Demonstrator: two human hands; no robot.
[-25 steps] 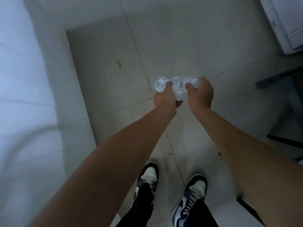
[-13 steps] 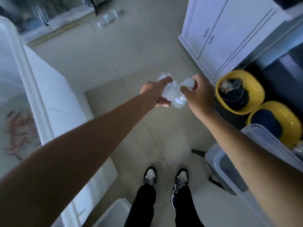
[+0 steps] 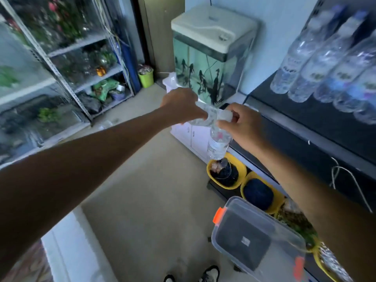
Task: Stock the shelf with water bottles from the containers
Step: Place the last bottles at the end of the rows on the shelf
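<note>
Left: my left hand (image 3: 181, 104) curls round a sideways bottle (image 3: 200, 119), out in front of me.
Right: my right hand (image 3: 244, 127) pinches the top of a hanging bottle (image 3: 218, 143), which points down above a yellow bowl (image 3: 209, 171).
Where they are: both are up in the air, close together, near the front of the shelf.
Shelf: the dark shelf (image 3: 305, 115) is on my right. A row of water bottles (image 3: 317, 64) stands on it, side by side.
Floor: the tan floor (image 3: 152, 200) is below me. A clear box (image 3: 254, 237) with orange clips sits low by my right arm.
Room: a fish tank (image 3: 207, 58) stands ahead, a green bucket (image 3: 146, 77) is near it, and a metal rack (image 3: 81, 58) is on the left.
</note>
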